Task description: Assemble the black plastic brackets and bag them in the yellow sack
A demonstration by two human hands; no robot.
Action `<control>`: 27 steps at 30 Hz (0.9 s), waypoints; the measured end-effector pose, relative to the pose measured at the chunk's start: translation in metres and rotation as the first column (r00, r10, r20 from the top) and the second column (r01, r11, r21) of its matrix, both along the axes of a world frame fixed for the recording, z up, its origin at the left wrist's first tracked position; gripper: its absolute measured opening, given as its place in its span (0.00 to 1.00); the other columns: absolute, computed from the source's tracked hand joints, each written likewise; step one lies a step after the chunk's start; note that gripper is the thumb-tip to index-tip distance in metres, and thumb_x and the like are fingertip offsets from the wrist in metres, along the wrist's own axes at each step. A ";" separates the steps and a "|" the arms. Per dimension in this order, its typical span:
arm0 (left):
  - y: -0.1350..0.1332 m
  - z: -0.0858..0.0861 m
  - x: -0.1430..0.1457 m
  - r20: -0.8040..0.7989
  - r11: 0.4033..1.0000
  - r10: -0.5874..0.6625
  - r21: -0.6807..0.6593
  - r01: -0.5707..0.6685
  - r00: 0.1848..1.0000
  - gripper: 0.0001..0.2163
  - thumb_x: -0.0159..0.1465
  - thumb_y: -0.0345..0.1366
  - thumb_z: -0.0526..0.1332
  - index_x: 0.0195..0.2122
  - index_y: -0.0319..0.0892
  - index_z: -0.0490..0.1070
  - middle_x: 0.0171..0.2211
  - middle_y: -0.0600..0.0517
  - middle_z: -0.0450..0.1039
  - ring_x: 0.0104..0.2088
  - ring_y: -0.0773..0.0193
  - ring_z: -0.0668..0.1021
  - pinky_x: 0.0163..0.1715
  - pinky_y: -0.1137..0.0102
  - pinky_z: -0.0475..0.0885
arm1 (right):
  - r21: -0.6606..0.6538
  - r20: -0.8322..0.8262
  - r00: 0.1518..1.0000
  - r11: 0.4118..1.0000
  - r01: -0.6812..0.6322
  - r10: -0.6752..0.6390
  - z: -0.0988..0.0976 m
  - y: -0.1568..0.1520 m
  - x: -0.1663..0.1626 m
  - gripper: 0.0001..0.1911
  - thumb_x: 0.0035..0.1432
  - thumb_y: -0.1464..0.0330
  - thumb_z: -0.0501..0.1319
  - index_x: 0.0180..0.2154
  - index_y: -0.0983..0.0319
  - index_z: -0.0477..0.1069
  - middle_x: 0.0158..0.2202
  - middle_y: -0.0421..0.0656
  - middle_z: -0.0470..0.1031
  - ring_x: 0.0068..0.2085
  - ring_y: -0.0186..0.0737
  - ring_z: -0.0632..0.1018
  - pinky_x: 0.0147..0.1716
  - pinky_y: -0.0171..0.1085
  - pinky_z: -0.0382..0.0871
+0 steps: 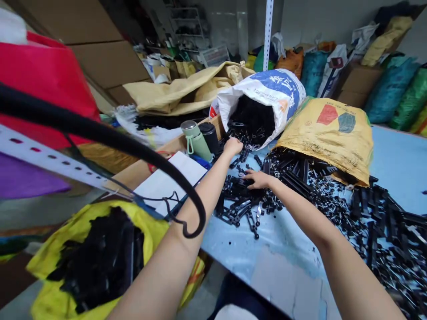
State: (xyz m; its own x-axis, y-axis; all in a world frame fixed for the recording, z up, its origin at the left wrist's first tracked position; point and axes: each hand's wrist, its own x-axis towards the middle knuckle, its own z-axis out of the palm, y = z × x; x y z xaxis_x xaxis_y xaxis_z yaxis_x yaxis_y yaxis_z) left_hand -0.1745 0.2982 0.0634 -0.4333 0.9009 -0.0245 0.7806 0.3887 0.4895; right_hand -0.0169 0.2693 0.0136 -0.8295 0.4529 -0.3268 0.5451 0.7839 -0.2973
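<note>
My left hand (233, 146) is curled closed at the mouth of a white and blue woven sack (283, 89), which lies on its side with black parts spilling out. Whatever its fingers may hold is hidden. Lower and to the right, my right hand (256, 178) rests with fingers spread on a heap of small black plastic parts (236, 204). Several of these are long linked pieces, and a shiny metal strip (259, 212) lies among them. A yellow sack (330, 133) on the right also spills black parts and small screw-like pieces.
A green flask (196, 140) and a black cup (209, 138) stand left of my left hand, near white paper (173, 178). A black cable (133, 146) arcs across the left foreground. Below the blue table (233, 258) sits a yellow bag (150, 222) of black pieces.
</note>
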 end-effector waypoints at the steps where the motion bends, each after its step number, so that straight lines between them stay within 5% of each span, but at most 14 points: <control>1: -0.013 -0.003 0.007 0.015 0.999 -0.026 -0.029 0.026 1.000 0.11 0.58 0.34 0.55 0.34 0.39 0.76 0.37 0.43 0.77 0.42 0.55 0.76 0.39 0.69 0.68 | 0.062 -0.060 0.998 0.998 0.027 -0.024 0.005 -0.008 0.010 0.28 0.53 0.63 0.60 0.56 0.55 0.61 0.61 0.46 0.54 0.59 0.46 0.61 0.56 0.46 0.53; 3: -0.043 -0.009 0.024 0.037 0.995 -0.075 -0.071 0.077 0.997 0.11 0.58 0.37 0.56 0.34 0.39 0.76 0.37 0.43 0.76 0.42 0.54 0.76 0.40 0.68 0.68 | 0.243 -0.167 0.974 0.951 0.191 -0.153 0.014 -0.021 0.035 0.25 0.56 0.64 0.56 0.56 0.59 0.61 0.60 0.49 0.57 0.59 0.45 0.60 0.56 0.45 0.51; 6: -0.095 -0.018 0.057 -0.007 0.986 -0.144 -0.082 0.143 0.990 0.13 0.60 0.40 0.55 0.40 0.39 0.74 0.43 0.42 0.73 0.45 0.54 0.74 0.45 0.66 0.67 | 0.417 -0.224 0.815 0.703 0.576 -0.535 0.020 -0.034 0.078 0.22 0.60 0.68 0.51 0.55 0.67 0.60 0.56 0.56 0.61 0.58 0.52 0.59 0.54 0.49 0.49; 8: -0.129 -0.025 0.081 -0.112 0.976 -0.204 -0.100 0.194 0.972 0.15 0.62 0.40 0.53 0.44 0.38 0.71 0.46 0.42 0.70 0.48 0.53 0.72 0.46 0.63 0.67 | 0.415 -0.180 0.694 0.586 0.696 -0.697 0.020 -0.040 0.104 0.20 0.61 0.70 0.47 0.53 0.72 0.59 0.51 0.61 0.64 0.54 0.54 0.64 0.50 0.48 0.53; 13: -0.181 -0.045 0.121 -0.235 0.953 -0.289 -0.163 0.255 0.928 0.14 0.63 0.36 0.53 0.46 0.36 0.69 0.50 0.40 0.65 0.49 0.52 0.69 0.46 0.60 0.67 | 0.366 -0.140 0.724 0.644 0.672 -0.676 0.014 -0.056 0.140 0.19 0.62 0.70 0.49 0.54 0.68 0.59 0.50 0.56 0.67 0.49 0.48 0.68 0.46 0.41 0.56; 22: -0.185 -0.063 0.123 -0.287 0.959 -0.283 -0.080 0.271 0.915 0.14 0.62 0.23 0.47 0.42 0.33 0.70 0.46 0.39 0.68 0.46 0.55 0.71 0.42 0.64 0.67 | 0.293 -0.315 0.645 0.575 0.764 -0.696 0.020 -0.090 0.155 0.16 0.60 0.72 0.46 0.45 0.69 0.67 0.48 0.55 0.69 0.48 0.48 0.69 0.46 0.41 0.61; 24: -0.191 -0.063 0.119 -0.290 0.955 -0.293 -0.053 0.290 0.911 0.12 0.63 0.26 0.49 0.43 0.34 0.69 0.45 0.40 0.68 0.47 0.54 0.69 0.44 0.63 0.66 | 0.165 -0.372 0.596 0.581 0.797 -0.712 0.020 -0.101 0.160 0.16 0.60 0.71 0.47 0.47 0.65 0.66 0.48 0.50 0.69 0.47 0.44 0.71 0.45 0.39 0.63; 27: -0.207 -0.064 0.115 -0.258 0.940 -0.326 0.016 0.341 0.910 0.11 0.64 0.32 0.51 0.45 0.35 0.67 0.44 0.41 0.69 0.47 0.55 0.69 0.45 0.63 0.65 | -0.200 -0.378 0.440 0.536 0.820 -0.815 0.014 -0.123 0.169 0.15 0.61 0.66 0.46 0.41 0.65 0.67 0.37 0.48 0.74 0.34 0.40 0.75 0.35 0.37 0.68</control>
State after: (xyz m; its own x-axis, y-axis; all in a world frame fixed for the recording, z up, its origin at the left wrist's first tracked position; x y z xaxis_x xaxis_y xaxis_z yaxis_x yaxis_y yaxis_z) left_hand -0.0595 0.0913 -0.0003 -0.0927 0.9904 0.1029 0.9587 0.0609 0.2779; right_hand 0.1517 0.1460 0.0275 -0.1126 0.9910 -0.0721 0.7741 0.0420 -0.6317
